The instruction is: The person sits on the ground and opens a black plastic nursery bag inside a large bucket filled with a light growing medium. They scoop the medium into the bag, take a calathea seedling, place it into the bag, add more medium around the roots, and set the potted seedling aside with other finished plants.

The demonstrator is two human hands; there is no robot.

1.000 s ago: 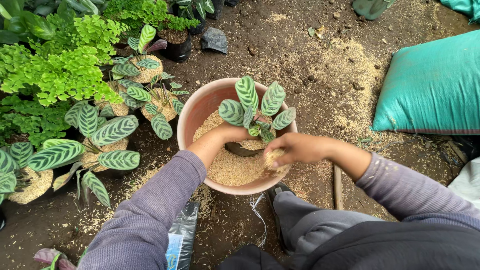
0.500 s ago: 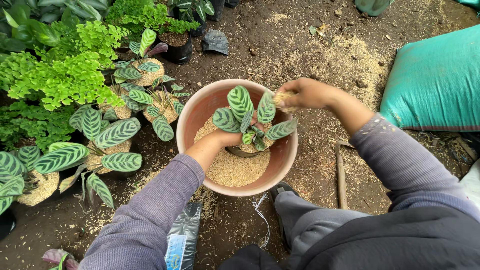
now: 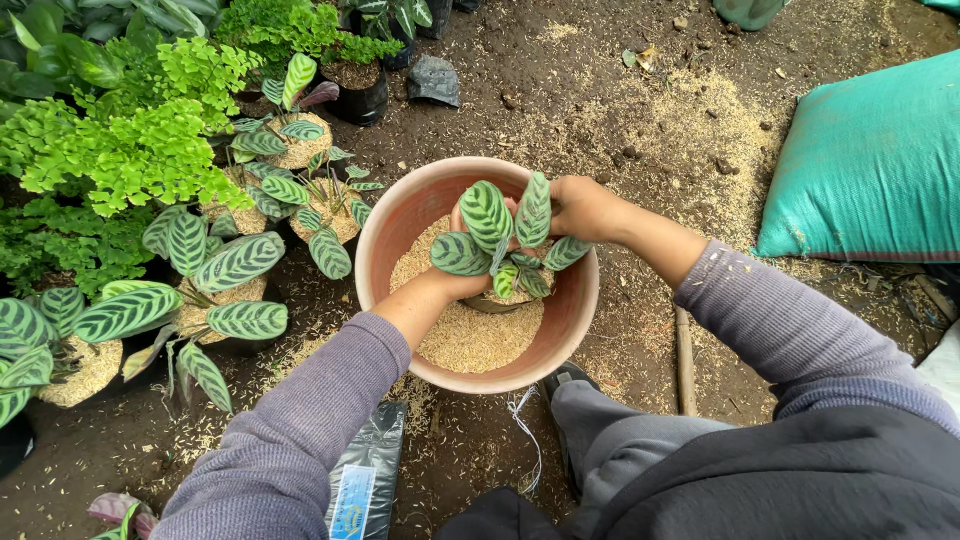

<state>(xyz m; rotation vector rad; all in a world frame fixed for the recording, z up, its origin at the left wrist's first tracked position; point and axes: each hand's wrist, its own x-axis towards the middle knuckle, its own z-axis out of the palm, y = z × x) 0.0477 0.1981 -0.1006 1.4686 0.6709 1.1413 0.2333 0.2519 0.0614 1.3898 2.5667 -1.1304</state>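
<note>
Your left hand (image 3: 452, 287) sits low inside the round terracotta-coloured pot (image 3: 570, 320), pressed against the base of the small striped-leaf plant (image 3: 505, 245); leaves hide its fingers, so you cannot tell how it grips. The plant stands upright in pale rice husk (image 3: 470, 335). Your right hand (image 3: 580, 207) curls closed by the far rim, touching the leaves. Beyond lie potted striped plants (image 3: 215, 270) and a teal woven sack (image 3: 865, 165)

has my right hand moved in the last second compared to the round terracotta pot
Yes. The right hand went from the near rim of the round terracotta pot across to its far rim, beside the small striped-leaf plant.
</note>
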